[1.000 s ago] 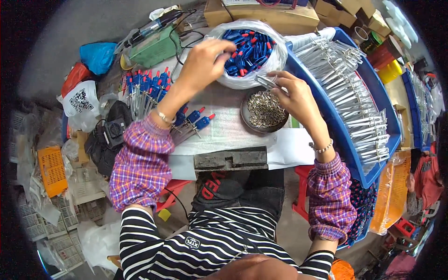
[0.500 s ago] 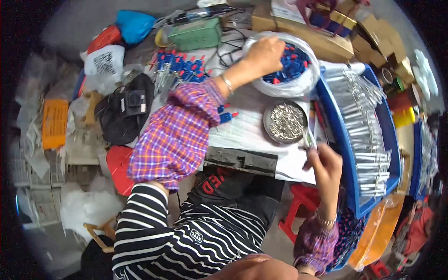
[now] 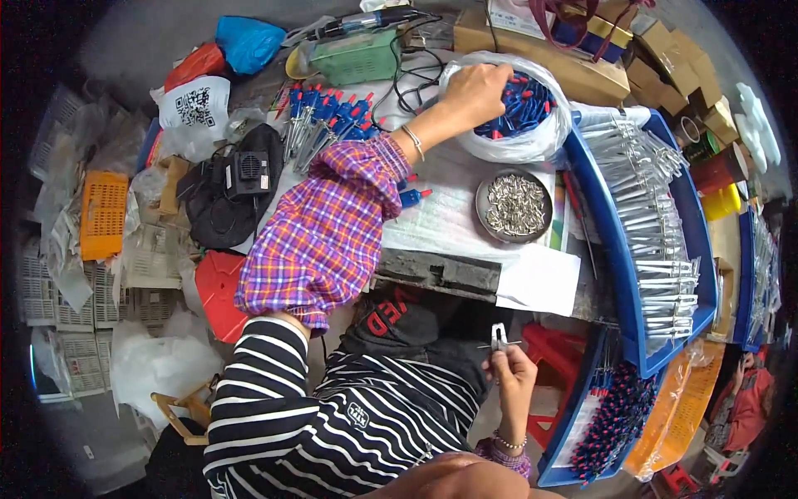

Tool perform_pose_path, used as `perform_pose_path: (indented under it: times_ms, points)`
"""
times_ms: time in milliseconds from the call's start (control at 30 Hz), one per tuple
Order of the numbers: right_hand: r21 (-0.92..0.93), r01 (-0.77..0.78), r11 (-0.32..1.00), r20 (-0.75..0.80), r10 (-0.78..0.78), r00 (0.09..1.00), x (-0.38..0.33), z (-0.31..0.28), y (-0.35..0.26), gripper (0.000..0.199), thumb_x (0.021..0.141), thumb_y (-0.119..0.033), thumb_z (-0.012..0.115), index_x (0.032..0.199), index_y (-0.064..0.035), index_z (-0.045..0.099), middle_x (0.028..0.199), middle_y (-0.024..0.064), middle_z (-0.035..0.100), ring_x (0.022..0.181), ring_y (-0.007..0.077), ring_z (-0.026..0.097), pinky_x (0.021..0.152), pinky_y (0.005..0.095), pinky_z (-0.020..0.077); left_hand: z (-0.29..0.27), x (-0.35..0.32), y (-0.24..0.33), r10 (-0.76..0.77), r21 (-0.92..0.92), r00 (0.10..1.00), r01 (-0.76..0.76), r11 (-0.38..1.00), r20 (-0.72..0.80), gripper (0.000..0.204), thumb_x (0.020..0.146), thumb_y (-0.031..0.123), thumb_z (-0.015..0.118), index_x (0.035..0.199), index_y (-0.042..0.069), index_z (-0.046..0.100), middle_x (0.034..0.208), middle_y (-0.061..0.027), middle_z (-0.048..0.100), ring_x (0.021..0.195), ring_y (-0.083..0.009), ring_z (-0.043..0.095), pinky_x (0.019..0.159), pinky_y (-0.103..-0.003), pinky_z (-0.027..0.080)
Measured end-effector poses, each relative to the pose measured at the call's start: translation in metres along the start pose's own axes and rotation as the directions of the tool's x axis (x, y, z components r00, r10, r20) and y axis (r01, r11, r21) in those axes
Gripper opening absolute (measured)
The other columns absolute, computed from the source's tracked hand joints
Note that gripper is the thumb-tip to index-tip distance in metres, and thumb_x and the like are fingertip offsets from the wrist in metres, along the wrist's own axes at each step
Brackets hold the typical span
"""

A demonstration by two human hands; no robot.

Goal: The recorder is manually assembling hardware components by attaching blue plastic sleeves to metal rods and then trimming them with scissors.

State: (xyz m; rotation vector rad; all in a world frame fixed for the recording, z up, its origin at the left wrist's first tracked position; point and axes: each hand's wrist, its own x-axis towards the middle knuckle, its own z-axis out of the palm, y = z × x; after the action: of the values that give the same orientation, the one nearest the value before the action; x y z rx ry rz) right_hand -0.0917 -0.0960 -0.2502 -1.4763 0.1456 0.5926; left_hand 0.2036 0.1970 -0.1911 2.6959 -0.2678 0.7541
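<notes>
Near the lap, the right hand (image 3: 509, 366) pinches a small metal clip (image 3: 499, 337). Beyond it, a round tin (image 3: 515, 205) of metal bits sits on the white-papered table (image 3: 449, 220). Farther, the left hand (image 3: 475, 87) digs into a clear bag (image 3: 507, 104) of blue parts, grip hidden. Brown cartons (image 3: 540, 58) behind.

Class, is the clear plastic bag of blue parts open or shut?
Open: the bag's mouth gapes upward, and the left hand reaches inside among the blue parts.
</notes>
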Motion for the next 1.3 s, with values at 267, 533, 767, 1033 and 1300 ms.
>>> perform_pose_path:
  times_ms: [267,533,767,1033,1300]
  points:
    - [-0.007,0.015,1.000,0.000,-0.015,1.000,-0.002,0.010,0.013,0.016,0.092,-0.011,0.055,0.081,0.0004,0.059,0.067,0.0026,0.061,0.054,0.0048,0.051,0.050,0.0184,0.0394,-0.064,-0.050,0.026,0.026,-0.743,0.943,0.243,0.623,0.330,0.028,0.082,0.004,0.056,0.109,0.005,0.063,0.087,-0.0013,0.062,0.070,-0.0085,0.057,0.067,-0.025,0.049]
    - [-0.057,0.058,0.997,0.054,-0.055,0.997,0.009,0.020,0.002,0.016,0.089,-0.011,0.057,0.081,0.0019,0.061,0.063,0.0022,0.061,0.052,0.0041,0.051,0.048,0.0200,0.0393,-0.093,-0.162,0.066,0.224,-0.570,0.529,0.702,0.427,0.819,0.018,0.086,0.005,0.060,0.102,-0.002,0.065,0.080,-0.0025,0.062,0.068,-0.0069,0.056,0.062,-0.021,0.046]
    - [-0.011,0.087,0.996,0.051,-0.087,0.995,0.012,0.020,0.007,0.018,0.092,-0.012,0.056,0.080,0.0002,0.060,0.064,0.0000,0.059,0.051,0.0029,0.048,0.046,0.0187,0.0366,-0.068,-0.170,0.078,0.223,-0.522,0.472,0.765,0.378,0.853,0.017,0.088,0.008,0.060,0.101,-0.002,0.065,0.078,-0.0017,0.062,0.068,-0.0059,0.055,0.060,-0.021,0.044]
    - [0.067,0.046,0.997,0.109,-0.053,0.993,0.010,0.022,0.004,0.016,0.090,-0.013,0.057,0.084,0.0013,0.062,0.062,0.0022,0.060,0.050,0.0047,0.051,0.046,0.0208,0.0381,-0.065,-0.166,0.093,0.286,-0.498,0.410,0.757,0.422,0.866,0.018,0.087,0.008,0.060,0.101,-0.001,0.066,0.076,-0.0011,0.062,0.066,-0.0055,0.054,0.058,-0.020,0.043]
    - [0.239,-0.074,0.968,0.206,0.024,0.978,0.011,0.015,0.015,0.018,0.095,-0.019,0.054,0.090,-0.0020,0.060,0.070,-0.0015,0.058,0.053,0.0017,0.044,0.048,0.0162,0.0346,-0.063,-0.164,0.101,0.406,-0.582,0.417,0.581,0.569,0.813,0.031,0.072,0.007,0.073,0.102,0.001,0.068,0.078,-0.0052,0.065,0.067,-0.0105,0.059,0.060,-0.024,0.046]
